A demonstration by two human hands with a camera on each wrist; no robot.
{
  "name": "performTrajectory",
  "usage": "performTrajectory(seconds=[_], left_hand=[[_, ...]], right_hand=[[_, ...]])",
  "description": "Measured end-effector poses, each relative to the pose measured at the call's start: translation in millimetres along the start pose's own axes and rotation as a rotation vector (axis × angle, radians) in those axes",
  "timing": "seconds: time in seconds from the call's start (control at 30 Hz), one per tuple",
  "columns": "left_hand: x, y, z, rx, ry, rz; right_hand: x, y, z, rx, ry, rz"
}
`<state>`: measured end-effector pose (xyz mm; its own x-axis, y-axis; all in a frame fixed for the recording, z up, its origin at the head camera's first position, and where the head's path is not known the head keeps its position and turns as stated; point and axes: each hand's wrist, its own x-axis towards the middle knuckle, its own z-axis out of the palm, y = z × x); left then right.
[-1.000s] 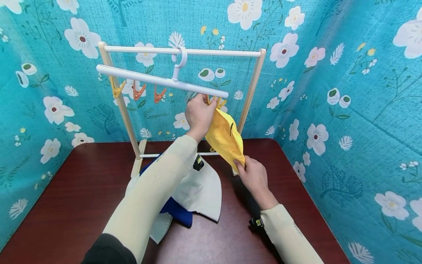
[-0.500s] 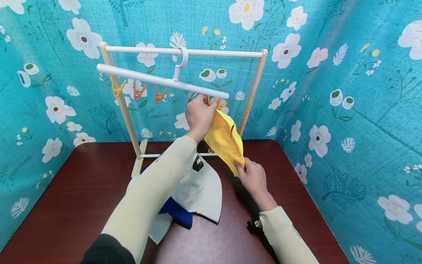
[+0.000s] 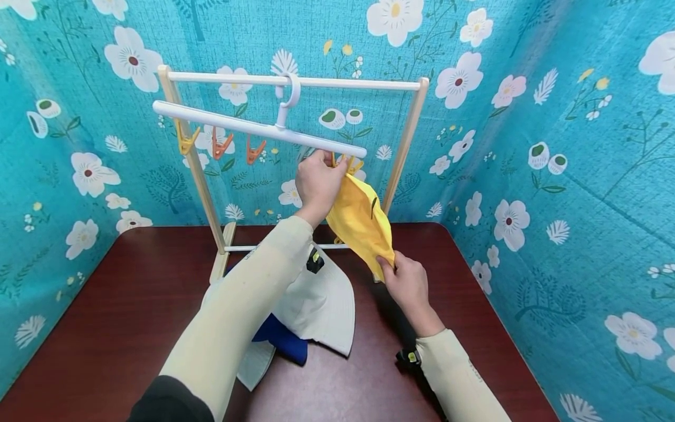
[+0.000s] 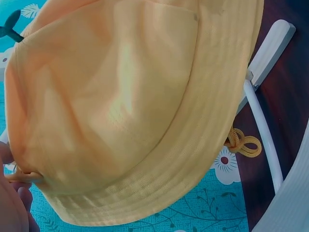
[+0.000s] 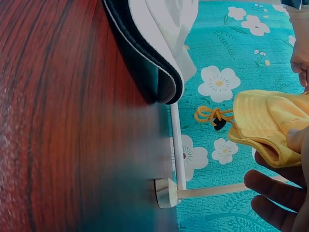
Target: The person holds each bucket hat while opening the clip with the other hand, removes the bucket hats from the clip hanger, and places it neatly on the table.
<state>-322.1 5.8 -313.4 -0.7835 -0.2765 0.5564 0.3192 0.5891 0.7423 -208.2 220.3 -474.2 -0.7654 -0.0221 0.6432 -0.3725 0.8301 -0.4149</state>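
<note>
A yellow bucket hat [image 3: 358, 214], folded flat, hangs slanting between my two hands. At its upper end, my left hand [image 3: 319, 183] pinches a yellow clip [image 3: 334, 159] under the right end of the white hanger [image 3: 227, 122]; the fingers partly hide the clip's bite. Lower down, the brim is pinched between thumb and fingers of my right hand [image 3: 407, 284]. A green leaf-shaped tip [image 4: 12, 26] sticks out from the crown in the left wrist view. The right wrist view shows a knotted yellow drawstring [image 5: 207, 113] with a black toggle dangling from the brim.
The hanger tilts down to the right from the rack's top bar [image 3: 358, 84]. Several more clips hang along it, including an orange clip [image 3: 221, 145]. A white hat [image 3: 321, 310] and blue fabric [image 3: 285, 343] lie on the dark red table [image 3: 116, 316] beneath my left arm.
Both hands keep their hold on the clip and the hat. My right hand and the lower brim shift only slightly; the hanger stays tilted.
</note>
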Motion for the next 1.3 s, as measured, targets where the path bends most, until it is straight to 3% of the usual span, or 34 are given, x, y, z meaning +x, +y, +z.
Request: performTrajectory(seconds=[1.07, 1.3], left_hand=[[0.8, 5.5, -1.0, -0.022, -0.001, 0.001], [3.8, 4.6, -0.2, -0.039, -0.013, -0.03]], right_hand=[[-5.3, 0.2, 3.3, 0.0, 0.067, -0.076], [-4.4, -1.1, 2.3, 0.016, 0.067, -0.085]])
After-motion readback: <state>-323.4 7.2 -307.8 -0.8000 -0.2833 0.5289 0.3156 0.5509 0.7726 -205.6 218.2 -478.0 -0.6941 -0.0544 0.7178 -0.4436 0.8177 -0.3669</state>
